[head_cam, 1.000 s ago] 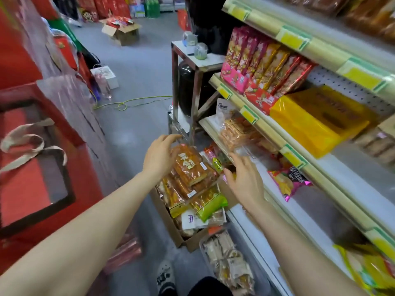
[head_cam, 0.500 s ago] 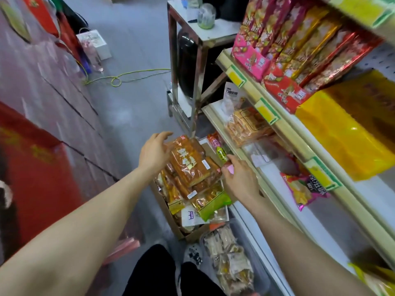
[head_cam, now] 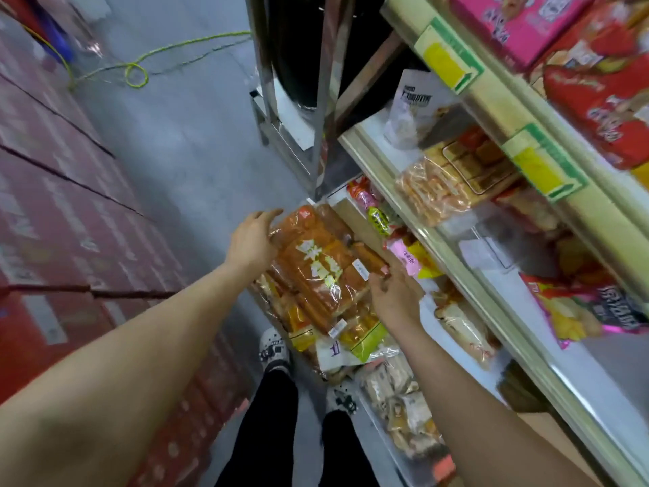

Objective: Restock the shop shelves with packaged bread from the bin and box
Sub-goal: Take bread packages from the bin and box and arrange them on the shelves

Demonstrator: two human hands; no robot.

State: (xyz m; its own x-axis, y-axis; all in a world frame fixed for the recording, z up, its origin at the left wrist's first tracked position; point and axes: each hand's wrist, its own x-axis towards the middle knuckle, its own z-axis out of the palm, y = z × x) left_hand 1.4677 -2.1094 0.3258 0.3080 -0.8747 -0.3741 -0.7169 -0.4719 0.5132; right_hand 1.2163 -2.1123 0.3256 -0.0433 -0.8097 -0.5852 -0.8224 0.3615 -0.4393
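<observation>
A large clear pack of brown bread loaves (head_cam: 318,265) lies on top of a pile of packaged bread in a cardboard box (head_cam: 354,219) on the floor by the shelves. My left hand (head_cam: 253,240) grips the pack's far left edge. On the near right corner of the same pack, my right hand (head_cam: 393,293) curls its fingers. Lower in the box lie more packs, one with a green label (head_cam: 367,337). A clear bin (head_cam: 404,416) of small wrapped breads stands nearer my feet.
Cream shelves (head_cam: 439,237) run along the right, holding bagged pastries (head_cam: 446,177) and a pink-and-yellow snack bag (head_cam: 593,311); red packets (head_cam: 597,89) fill the shelf above. A steel stand (head_cam: 319,100) rises behind the box. Red cartons (head_cam: 52,205) line the left. A yellow cable (head_cam: 137,70) lies on the floor.
The camera has tilted down and closer to the box. Both hands have closed in on the top bread pack; the right hand moved from beside it onto its near corner.
</observation>
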